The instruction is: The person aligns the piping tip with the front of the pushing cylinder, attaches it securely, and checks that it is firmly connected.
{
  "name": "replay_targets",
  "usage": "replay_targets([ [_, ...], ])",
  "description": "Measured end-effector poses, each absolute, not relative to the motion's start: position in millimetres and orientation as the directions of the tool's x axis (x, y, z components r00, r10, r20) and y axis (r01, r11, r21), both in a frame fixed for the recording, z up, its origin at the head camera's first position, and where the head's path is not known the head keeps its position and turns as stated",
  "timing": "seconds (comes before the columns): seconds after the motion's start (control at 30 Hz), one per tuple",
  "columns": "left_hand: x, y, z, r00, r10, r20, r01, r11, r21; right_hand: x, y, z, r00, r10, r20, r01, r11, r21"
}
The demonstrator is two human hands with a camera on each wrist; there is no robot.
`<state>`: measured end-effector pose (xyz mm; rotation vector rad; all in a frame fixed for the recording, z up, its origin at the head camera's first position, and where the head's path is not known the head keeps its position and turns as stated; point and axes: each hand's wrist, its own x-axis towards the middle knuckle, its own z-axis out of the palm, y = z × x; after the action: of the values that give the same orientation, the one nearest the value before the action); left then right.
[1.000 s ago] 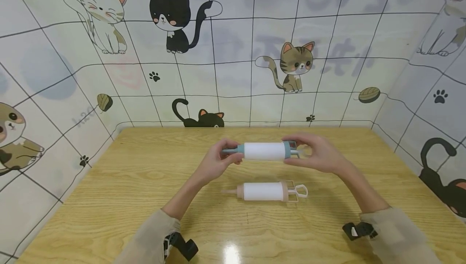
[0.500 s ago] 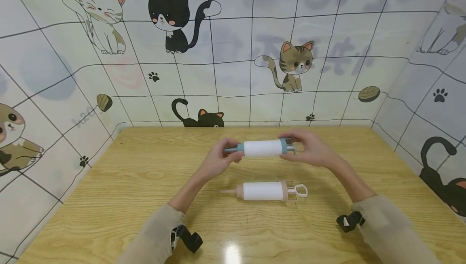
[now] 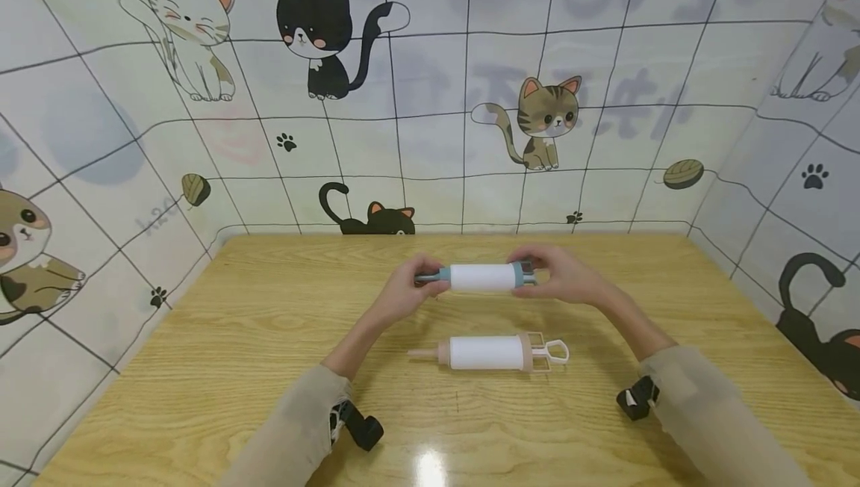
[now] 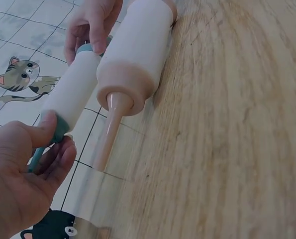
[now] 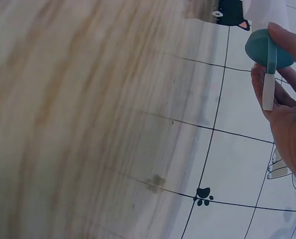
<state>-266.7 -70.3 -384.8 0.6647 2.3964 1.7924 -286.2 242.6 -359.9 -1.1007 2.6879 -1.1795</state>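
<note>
A large syringe with a white barrel and teal ends is held level between both hands, toward the back of the table. My left hand pinches its teal nozzle end; in the left wrist view the thumb lies on the teal collar. At the opposite end, my right hand grips the teal flange, fingers and thumb on either side, with the plunger handle partly inside the hand. Nearer to me, a second syringe with a white barrel and beige ends lies on the table, nozzle to the left.
The wooden table runs back to a wall covering printed with cartoon cats and a line grid, which also encloses both sides. Black wrist cameras sit at the left sleeve and the right sleeve.
The right hand has shifted left with the flange end, and the teal syringe looks shorter from the head view. Its slight tilt has levelled out. The left hand and beige syringe have barely moved.
</note>
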Motion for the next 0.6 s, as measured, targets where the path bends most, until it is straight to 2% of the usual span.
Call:
replay_targets([
  [0.3, -276.5, -68.0, -395.3, -0.923, 0.359, 0.141, 0.298, 0.432, 0.851, -295.7, 242.4, -369.3, -0.764, -0.628, 0.150, -0.559, 0.526, -0.642],
  [0.6, -278.2, -69.4, -398.8, -0.918, 0.382, 0.104, 0.299, 0.497, 0.815, -297.0, 236.6, -370.1, -0.744, -0.664, 0.078, -0.556, 0.550, -0.623],
])
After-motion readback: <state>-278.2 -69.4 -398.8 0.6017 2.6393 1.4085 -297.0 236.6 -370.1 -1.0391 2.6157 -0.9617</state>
